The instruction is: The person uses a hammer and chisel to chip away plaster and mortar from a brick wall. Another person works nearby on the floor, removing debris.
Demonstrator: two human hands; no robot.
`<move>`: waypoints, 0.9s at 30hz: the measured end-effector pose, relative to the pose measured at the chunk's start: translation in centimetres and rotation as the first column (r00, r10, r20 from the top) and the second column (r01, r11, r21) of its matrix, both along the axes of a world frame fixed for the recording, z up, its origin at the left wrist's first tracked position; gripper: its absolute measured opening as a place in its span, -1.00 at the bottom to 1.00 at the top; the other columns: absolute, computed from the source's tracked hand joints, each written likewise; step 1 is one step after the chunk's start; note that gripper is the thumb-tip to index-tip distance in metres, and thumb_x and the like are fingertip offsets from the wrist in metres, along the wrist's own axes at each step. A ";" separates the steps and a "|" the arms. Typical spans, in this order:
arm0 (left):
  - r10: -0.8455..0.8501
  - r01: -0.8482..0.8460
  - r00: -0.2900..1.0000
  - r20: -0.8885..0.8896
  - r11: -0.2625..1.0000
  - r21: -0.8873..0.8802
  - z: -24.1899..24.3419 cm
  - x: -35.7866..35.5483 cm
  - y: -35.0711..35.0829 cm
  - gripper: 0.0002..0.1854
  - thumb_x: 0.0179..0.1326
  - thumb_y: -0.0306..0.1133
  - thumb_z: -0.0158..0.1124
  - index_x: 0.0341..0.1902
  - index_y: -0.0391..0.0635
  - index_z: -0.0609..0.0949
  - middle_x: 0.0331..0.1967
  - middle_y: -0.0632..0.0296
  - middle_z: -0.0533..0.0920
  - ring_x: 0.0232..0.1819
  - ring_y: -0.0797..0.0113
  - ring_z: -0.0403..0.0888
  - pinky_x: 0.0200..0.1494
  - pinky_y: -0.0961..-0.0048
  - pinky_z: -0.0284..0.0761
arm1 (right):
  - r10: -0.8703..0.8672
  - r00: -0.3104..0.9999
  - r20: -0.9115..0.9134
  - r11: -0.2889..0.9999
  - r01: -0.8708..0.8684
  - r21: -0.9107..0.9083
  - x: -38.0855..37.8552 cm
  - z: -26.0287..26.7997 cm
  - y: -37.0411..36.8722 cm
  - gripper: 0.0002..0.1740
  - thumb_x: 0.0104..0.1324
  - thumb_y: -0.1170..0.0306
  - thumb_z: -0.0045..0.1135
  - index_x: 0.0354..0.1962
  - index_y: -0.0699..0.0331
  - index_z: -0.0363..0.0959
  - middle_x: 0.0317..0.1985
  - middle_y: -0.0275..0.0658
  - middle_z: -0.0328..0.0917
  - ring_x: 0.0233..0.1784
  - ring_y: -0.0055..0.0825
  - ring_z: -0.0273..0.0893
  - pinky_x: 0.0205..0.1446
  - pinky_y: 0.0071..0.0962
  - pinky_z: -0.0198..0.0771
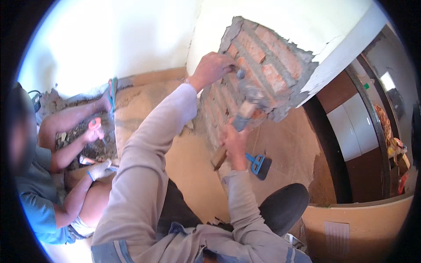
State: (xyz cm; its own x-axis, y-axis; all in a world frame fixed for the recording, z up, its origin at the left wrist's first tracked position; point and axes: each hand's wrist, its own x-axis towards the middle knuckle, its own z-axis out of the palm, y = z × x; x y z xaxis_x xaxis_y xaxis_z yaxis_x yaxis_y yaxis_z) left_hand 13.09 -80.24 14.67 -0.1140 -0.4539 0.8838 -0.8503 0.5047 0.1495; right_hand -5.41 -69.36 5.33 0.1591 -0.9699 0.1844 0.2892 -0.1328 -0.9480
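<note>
In my left hand (215,69) is a metal tool (240,74), probably a chisel, seen almost end-on with its rounded end showing. The hand is up against a patch of bare red brick and mortar (278,77), where the plaster is gone from the white wall (263,11). My right hand (235,139) grips a hammer (246,110) by its wooden handle, below the left hand. Grey wrapping covers the handle near the head. Motion blurs the hammer head, which appears apart from the metal tool. The working tip of that tool is hidden.
At left sits another person (36,194), holding a red-handled tool (94,123) and, in a gloved hand, another tool (87,160). Rubble (107,144) lies before them. A blue-handled tool with a dark flat face (261,166) rests on the floor. Cabinets (353,126) stand right.
</note>
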 end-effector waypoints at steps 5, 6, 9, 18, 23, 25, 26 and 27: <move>-0.064 0.062 0.998 0.020 0.996 0.065 -1.2 0.8 -1.3 -0.80 0.02 -0.29 0.33 -0.21 0.11 0.69 -0.35 0.33 0.68 -0.28 0.22 0.63 -0.14 0.28 0.51 | -0.193 0.958 0.215 0.507 0.284 -0.814 -6.3 12.5 3.6 -0.73 0.01 0.64 -0.07 -0.26 0.30 0.31 -0.55 -0.31 0.33 -0.56 -0.46 0.40 -0.46 -0.40 0.41; -0.042 0.040 0.999 0.019 0.994 0.098 -1.3 1.0 -1.6 -0.79 0.03 -0.29 0.33 -0.20 0.11 0.68 -0.35 0.34 0.68 -0.28 0.21 0.63 -0.14 0.28 0.51 | -0.192 0.940 0.281 0.272 0.326 -0.905 -7.1 15.4 4.0 -0.79 0.05 0.57 -0.05 -0.29 0.27 0.32 -0.53 -0.31 0.30 -0.54 -0.45 0.39 -0.43 -0.37 0.41; -0.098 0.098 0.995 0.007 0.993 0.060 -1.4 0.9 -1.4 -0.79 0.03 -0.30 0.33 -0.20 0.10 0.68 -0.35 0.35 0.67 -0.26 0.22 0.63 -0.14 0.29 0.51 | 0.202 0.850 0.486 0.182 0.455 -0.872 -6.2 18.2 5.8 -0.94 0.14 0.46 -0.03 -0.38 0.19 0.35 -0.58 -0.38 0.18 -0.58 -0.46 0.22 -0.42 -0.40 0.26; 0.000 -0.011 0.996 0.090 0.993 0.121 -0.6 0.1 -0.4 -0.82 0.00 -0.29 0.35 -0.27 0.08 0.67 -0.36 0.31 0.66 -0.28 0.19 0.63 -0.17 0.27 0.52 | 0.025 1.000 0.006 0.975 -0.023 -0.220 -3.4 3.7 2.3 -0.87 0.12 0.60 -0.04 -0.33 0.27 0.33 -0.63 -0.39 0.36 -0.66 -0.64 0.33 -0.61 -0.59 0.23; -0.044 0.042 0.998 0.052 0.998 0.040 -1.3 0.8 -1.5 -0.81 0.00 -0.31 0.34 -0.25 0.08 0.67 -0.35 0.33 0.67 -0.28 0.20 0.63 -0.17 0.27 0.52 | -0.109 0.976 0.189 0.063 0.197 -0.978 -8.8 19.1 4.4 -0.80 -0.17 0.53 0.14 -0.48 0.30 0.38 -0.51 -0.14 0.41 -0.50 -0.33 0.46 -0.40 -0.33 0.44; -0.045 0.043 0.998 0.035 0.998 0.052 -1.3 0.9 -1.5 -0.80 -0.01 -0.31 0.34 -0.24 0.09 0.67 -0.34 0.35 0.67 -0.28 0.21 0.63 -0.18 0.28 0.52 | -0.047 0.968 0.246 0.164 0.250 -0.954 -7.4 19.3 4.6 -0.90 0.00 0.49 0.06 -0.45 0.27 0.39 -0.49 -0.18 0.42 -0.56 -0.40 0.37 -0.43 -0.39 0.37; -0.047 0.045 0.998 0.030 0.996 0.070 -1.3 0.8 -1.4 -0.80 -0.02 -0.31 0.34 -0.24 0.10 0.67 -0.34 0.35 0.67 -0.28 0.22 0.63 -0.19 0.29 0.52 | -0.151 0.958 0.242 0.285 0.277 -0.918 -5.7 16.6 4.3 -0.89 0.04 0.46 0.07 -0.42 0.25 0.38 -0.51 -0.23 0.39 -0.60 -0.44 0.34 -0.49 -0.42 0.30; -0.062 0.060 0.997 0.036 0.997 0.057 -1.1 0.7 -1.3 -0.79 -0.02 -0.31 0.35 -0.24 0.11 0.67 -0.34 0.36 0.68 -0.28 0.22 0.63 -0.19 0.30 0.53 | -0.298 0.931 0.212 0.408 0.325 -0.853 -3.1 12.8 3.8 -0.88 0.08 0.44 0.09 -0.39 0.22 0.36 -0.54 -0.27 0.36 -0.63 -0.48 0.30 -0.54 -0.46 0.24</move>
State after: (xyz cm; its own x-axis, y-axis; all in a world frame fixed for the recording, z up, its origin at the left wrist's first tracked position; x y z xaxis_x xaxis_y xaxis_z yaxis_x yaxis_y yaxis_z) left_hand 13.84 -81.52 13.56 -0.1754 -0.4940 0.8516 -0.8239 0.5472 0.1477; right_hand -8.55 -65.53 18.09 -0.1364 -0.2840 0.9491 0.0668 -0.9585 -0.2772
